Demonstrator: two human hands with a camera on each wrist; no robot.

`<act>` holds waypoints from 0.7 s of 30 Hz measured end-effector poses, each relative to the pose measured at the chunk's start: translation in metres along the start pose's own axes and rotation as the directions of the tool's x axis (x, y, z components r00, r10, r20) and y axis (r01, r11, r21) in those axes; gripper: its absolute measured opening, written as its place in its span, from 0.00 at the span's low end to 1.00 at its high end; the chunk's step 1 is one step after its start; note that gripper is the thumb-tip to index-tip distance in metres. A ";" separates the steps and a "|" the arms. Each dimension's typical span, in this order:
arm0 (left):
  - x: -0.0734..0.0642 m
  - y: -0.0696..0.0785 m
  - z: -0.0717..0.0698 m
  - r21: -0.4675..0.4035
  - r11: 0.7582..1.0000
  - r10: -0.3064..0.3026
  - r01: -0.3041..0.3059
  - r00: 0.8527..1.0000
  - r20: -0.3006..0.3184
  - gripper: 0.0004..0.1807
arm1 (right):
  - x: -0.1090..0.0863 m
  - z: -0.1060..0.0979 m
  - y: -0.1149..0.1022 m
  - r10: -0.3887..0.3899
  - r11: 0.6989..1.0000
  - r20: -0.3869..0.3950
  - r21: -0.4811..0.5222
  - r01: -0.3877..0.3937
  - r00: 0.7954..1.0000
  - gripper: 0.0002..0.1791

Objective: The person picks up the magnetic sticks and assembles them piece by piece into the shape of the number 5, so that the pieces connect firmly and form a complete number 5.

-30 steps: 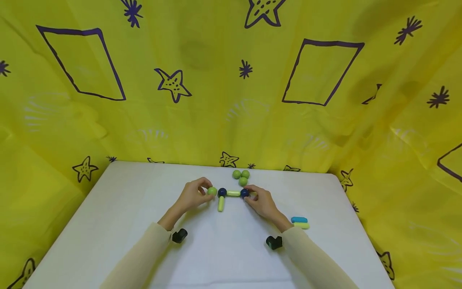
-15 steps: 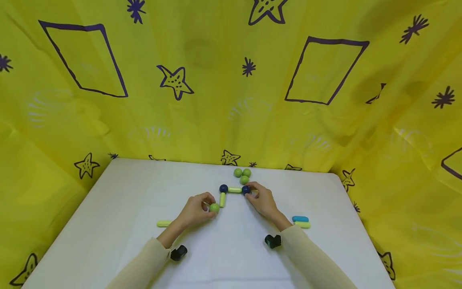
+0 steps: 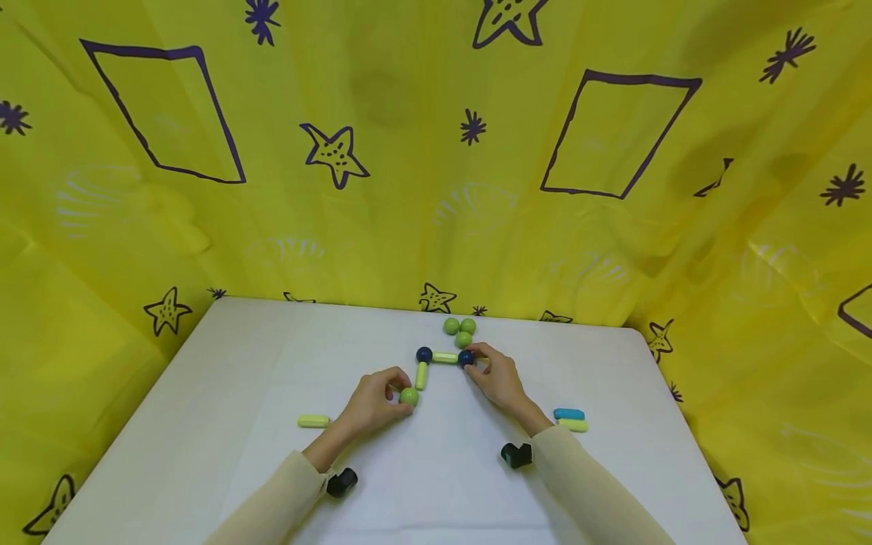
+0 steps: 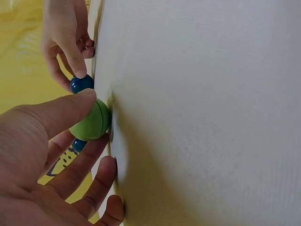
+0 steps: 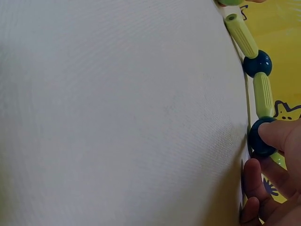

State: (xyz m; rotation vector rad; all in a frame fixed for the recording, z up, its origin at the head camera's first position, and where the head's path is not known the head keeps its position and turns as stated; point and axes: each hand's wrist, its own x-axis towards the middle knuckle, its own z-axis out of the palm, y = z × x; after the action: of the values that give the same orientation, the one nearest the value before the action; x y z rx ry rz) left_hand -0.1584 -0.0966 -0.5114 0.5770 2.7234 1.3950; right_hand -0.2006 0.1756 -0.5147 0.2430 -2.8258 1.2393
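Between thumb and fingers my left hand (image 3: 373,401) pinches a green ball (image 4: 94,121) just off the free end of a pale yellow-green rod (image 5: 242,36); a small gap shows between them in the right wrist view. That rod joins a dark blue ball (image 3: 425,355) at the corner, and a second rod (image 3: 446,358) runs right from it to another dark blue ball (image 5: 261,137). My right hand (image 3: 499,380) pinches this right-hand blue ball. The whole L-shaped chain lies on the white table.
Several loose pieces lie about: three green balls (image 3: 464,339) behind the chain, a pale rod (image 3: 313,421) left of my left wrist, and a blue rod (image 3: 569,414) beside another pale rod (image 3: 574,425) at right. A yellow patterned curtain (image 3: 409,227) surrounds the white table (image 3: 436,484).
My left hand has carried the green ball from beside the corner blue ball toward me, to the near rod's free end. My right hand keeps its pinch on the right-hand blue ball.
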 end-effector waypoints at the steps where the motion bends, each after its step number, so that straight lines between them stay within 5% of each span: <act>1: 0.000 0.001 0.000 0.003 1.000 -0.004 0.004 1.000 -0.003 0.16 | 0.000 0.000 0.000 -0.002 1.000 0.000 -0.001 0.002 1.000 0.20; 14: -0.003 0.001 -0.002 0.037 0.997 -0.070 0.072 0.996 -0.048 0.15 | 0.003 -0.010 -0.001 -0.048 0.998 0.081 -0.041 0.051 0.996 0.22; 21: -0.005 -0.001 0.000 0.029 0.996 -0.079 0.080 0.996 -0.050 0.15 | 0.009 -0.032 -0.019 -0.131 0.945 0.183 -0.273 0.178 0.974 0.28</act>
State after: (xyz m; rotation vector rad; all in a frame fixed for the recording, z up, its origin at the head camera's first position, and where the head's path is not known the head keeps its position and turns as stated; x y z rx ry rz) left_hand -0.1538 -0.0991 -0.5129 0.4361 2.7766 1.3696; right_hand -0.2067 0.1854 -0.4787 0.5627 -3.0042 0.7976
